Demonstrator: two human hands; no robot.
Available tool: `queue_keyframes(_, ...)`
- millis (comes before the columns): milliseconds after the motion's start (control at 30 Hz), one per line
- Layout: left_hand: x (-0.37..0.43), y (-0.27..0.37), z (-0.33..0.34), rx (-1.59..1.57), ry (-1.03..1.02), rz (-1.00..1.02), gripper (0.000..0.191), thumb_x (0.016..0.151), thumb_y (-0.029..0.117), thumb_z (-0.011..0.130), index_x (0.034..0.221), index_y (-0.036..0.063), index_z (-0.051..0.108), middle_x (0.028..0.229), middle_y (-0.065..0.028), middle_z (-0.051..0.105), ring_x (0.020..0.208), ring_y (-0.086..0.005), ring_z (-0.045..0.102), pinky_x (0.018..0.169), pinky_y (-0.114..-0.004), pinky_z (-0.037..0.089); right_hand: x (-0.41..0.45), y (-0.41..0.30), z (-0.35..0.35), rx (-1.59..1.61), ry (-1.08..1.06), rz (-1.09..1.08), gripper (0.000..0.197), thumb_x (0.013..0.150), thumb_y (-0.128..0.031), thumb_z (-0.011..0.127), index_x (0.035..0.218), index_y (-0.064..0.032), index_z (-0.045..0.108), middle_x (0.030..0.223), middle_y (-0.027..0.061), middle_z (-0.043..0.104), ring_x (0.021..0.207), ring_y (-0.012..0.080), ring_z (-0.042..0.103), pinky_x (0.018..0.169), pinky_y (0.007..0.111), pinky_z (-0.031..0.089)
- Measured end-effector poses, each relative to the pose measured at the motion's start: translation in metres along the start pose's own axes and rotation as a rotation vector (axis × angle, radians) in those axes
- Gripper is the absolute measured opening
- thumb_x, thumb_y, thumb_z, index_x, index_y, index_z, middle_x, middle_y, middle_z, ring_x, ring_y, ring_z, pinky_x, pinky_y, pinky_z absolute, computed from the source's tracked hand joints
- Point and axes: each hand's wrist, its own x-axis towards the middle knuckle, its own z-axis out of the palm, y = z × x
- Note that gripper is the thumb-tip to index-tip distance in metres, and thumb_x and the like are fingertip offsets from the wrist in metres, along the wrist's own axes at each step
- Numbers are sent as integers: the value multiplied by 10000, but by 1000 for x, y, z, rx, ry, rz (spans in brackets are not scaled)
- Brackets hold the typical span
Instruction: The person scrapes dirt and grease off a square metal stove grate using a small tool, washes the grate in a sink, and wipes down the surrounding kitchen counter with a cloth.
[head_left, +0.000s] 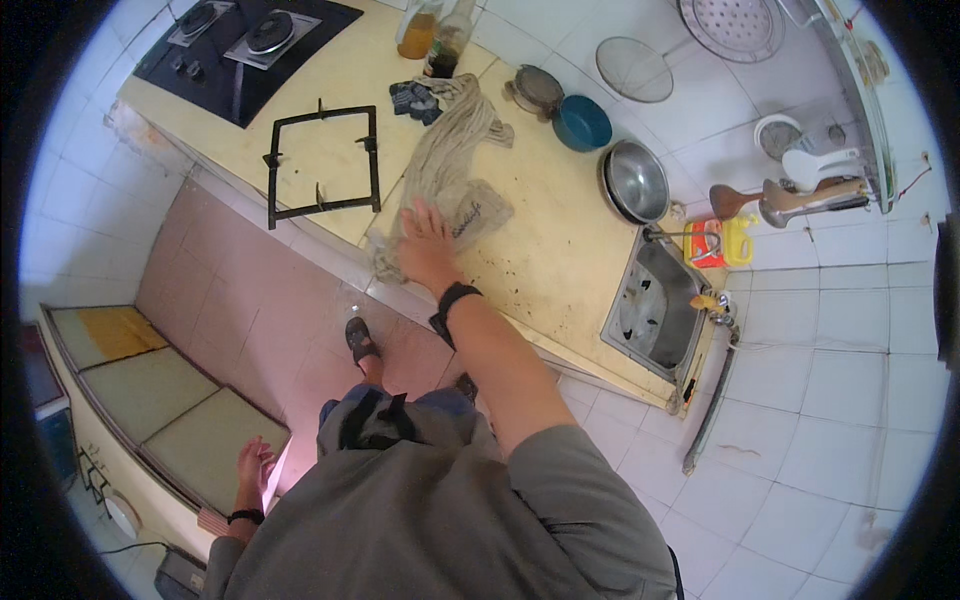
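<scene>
My right hand (425, 251) lies palm down on a long beige cloth (448, 142), fingers slightly apart, near the counter's front edge. The cloth is bunched and stretches back across the counter, and a part beside my fingers bears printed writing. A dark blue-grey patterned cloth (416, 102) lies at its far end. To the left of the cloth, a black metal pan support (375, 159) rests flat on the counter. My left hand (256, 459) hangs low at my side, beside the low cabinet (217, 439), fingers loosely apart with nothing seen in them.
Dark crumbs dot the yellowish countertop (540, 247). A cooktop (247, 56) occupies the far left, with bottles (448, 45) at the back. A teal bowl (582, 124) and metal bowl (637, 182) stand along the wall. The steel sink (651, 307) is at right, near a yellow jug (739, 241).
</scene>
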Motion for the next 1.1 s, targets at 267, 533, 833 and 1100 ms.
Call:
queue_keyframes(267, -5, 23, 83, 89, -72, 184, 243, 926, 340, 596, 955, 105, 539, 847, -25, 567, 706, -130, 547, 606, -266, 458, -136, 137, -48, -141, -161, 36, 616, 904, -297, 480, 1472, -144, 296, 1569, 156, 135, 1444, 341, 137, 1162, 486, 143)
queue_keyframes(533, -68, -28, 171, 73, -208, 228, 223, 924, 304, 604, 988, 102, 537, 874, -33, 589, 736, -130, 556, 614, -276, 455, -301, 320, -97, -197, -206, 58, 608, 886, -145, 522, 1458, -136, 315, 1548, 193, 174, 1433, 359, 179, 1151, 490, 192)
queue_keyframes(833, -114, -127, 162, 104, -121, 103, 298, 895, 340, 642, 1066, 123, 533, 949, -53, 580, 778, -174, 570, 632, -300, 463, -466, 490, -141, -238, -223, 67, 607, 856, 14, 484, 1424, -183, 397, 1437, 187, 401, 1322, 364, 394, 1098, 394, 332)
queue_keyframes(1100, -118, -133, 138, 147, -51, 85, 277, 921, 338, 594, 1055, 102, 538, 944, -53, 583, 778, -167, 572, 634, -296, 466, -451, 485, -144, 15, -13, 244, 518, 818, 77, 462, 1286, -122, 561, 1204, 199, 592, 1131, 389, 537, 987, 378, 430)
